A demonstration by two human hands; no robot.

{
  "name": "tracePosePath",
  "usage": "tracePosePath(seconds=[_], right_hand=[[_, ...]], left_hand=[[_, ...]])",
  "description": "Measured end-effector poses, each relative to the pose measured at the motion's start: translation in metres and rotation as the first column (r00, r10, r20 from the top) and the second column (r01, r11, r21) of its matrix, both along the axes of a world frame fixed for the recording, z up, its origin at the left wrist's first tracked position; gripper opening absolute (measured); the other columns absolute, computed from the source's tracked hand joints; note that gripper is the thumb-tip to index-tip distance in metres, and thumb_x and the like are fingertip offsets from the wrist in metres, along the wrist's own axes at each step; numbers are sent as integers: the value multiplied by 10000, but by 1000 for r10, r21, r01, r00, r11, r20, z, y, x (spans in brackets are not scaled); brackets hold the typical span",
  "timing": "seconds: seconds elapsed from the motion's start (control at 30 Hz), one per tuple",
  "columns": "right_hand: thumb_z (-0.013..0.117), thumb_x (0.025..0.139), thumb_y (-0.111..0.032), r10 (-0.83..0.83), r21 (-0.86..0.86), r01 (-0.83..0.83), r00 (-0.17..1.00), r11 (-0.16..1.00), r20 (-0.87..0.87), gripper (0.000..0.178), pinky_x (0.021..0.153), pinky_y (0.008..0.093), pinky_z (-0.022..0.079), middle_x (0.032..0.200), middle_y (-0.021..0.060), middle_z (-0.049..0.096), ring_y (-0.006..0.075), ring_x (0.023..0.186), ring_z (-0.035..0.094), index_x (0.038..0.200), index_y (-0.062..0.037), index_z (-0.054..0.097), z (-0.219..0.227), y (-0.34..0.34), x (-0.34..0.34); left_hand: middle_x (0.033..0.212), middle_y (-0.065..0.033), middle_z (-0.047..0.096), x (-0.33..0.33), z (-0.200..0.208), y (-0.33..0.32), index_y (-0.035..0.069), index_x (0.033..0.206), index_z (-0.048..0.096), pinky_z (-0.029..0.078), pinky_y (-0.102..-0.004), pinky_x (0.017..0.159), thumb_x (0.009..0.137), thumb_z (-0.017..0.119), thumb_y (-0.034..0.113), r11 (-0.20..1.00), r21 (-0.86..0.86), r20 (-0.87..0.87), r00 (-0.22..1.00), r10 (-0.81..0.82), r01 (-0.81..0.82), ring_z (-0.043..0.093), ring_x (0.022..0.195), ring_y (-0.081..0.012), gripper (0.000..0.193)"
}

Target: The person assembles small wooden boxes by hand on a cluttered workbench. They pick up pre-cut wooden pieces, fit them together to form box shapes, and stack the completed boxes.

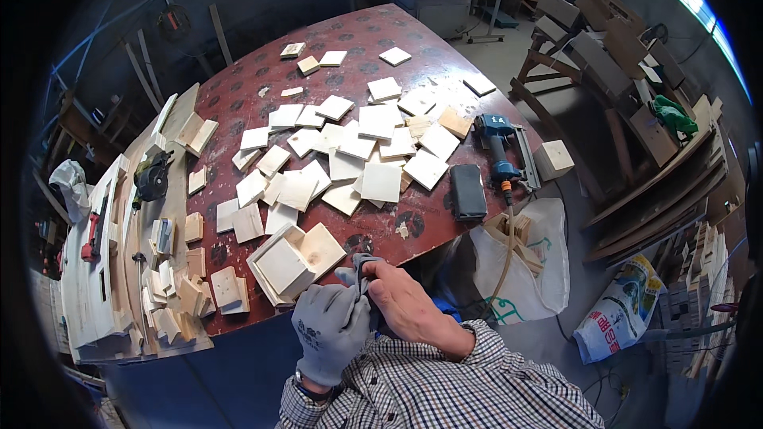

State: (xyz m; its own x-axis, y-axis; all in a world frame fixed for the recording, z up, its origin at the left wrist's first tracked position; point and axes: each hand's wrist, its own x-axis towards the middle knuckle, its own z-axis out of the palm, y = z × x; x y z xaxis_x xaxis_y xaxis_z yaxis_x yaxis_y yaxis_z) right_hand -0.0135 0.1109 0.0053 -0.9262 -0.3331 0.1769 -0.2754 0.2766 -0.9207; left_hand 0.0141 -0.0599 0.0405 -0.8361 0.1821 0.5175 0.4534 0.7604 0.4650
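Observation:
My left hand (327,330) wears a grey work glove, and its fingers are curled around bunched grey fabric. That fabric looks like a second grey work glove (362,264). My right hand (413,307) is bare and presses against the same fabric, its fingertips partly hidden. Both hands meet just off the near edge of the red table (342,226). Just beyond them stands a small open wooden box (286,268) with pale board sides. Many loose square wooden pieces (380,183) lie heaped across the middle of the table.
Right of the pile are a blue nail gun (501,151) with a hose, a dark rectangular case (469,192) and a wood block (554,160). Wooden offcuts (191,294) crowd the left side. A white sack (548,246) holding wood hangs below the table's right edge.

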Motion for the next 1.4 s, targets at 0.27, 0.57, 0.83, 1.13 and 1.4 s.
tracePosePath(seconds=[0.27, 0.57, 0.83, 1.13, 1.4], right_hand=[[264, 1149, -482, 163, 184, -133, 973, 974, -160, 652, 1091, 468, 394, 1292, 238, 609, 383, 1219, 554, 1344, 43, 598, -20, 5, -8], [538, 939, -87, 572, -856, 382, 637, 348, 517, 306, 1087, 397, 491, 1283, 143, 705, 259, 1168, 663, 1164, 58, 687, -22, 18, -24], [510, 912, -140, 536, -896, 425, 731, 127, 422, 521, 1184, 452, 438, 1408, 219, 656, 311, 1284, 636, 1347, 137, 586, -11, 13, -23], [486, 907, 5, 413, -878, 80, 860, 472, 300, 444, 966, 328, 558, 1198, 129, 718, 185, 1031, 693, 1309, 127, 629, -69, 16, -23], [720, 984, -63, 43, -623, 178, 945, 762, 323, 189, 809, 280, 587, 1041, 39, 775, 104, 884, 709, 1154, 8, 762, -64, -19, -13]], left_hand=[[907, -96, 697, 0, 2, 1, 5, 968, 742, 550, -414, 723, 756, 784, 24, 988, 143, -102, 994, -45, 59, 665, 804, -300, 217], [815, -33, 628, -13, -20, -4, 93, 845, 679, 520, -390, 665, 826, 773, 208, 879, -335, 165, 939, -300, 340, 647, 764, -240, 150], [770, -30, 644, -23, -28, -3, 79, 765, 690, 530, -386, 643, 810, 781, 162, 860, -29, 198, 847, -494, 509, 650, 738, -247, 131], [853, -42, 694, -20, -23, -11, 37, 864, 749, 539, -367, 689, 789, 841, 104, 746, 304, 164, 739, -653, 592, 659, 785, -235, 136], [818, -21, 624, -5, -44, -14, 91, 754, 658, 536, -377, 659, 760, 794, 169, 803, 232, 35, 820, -571, 549, 635, 777, -224, 156]])
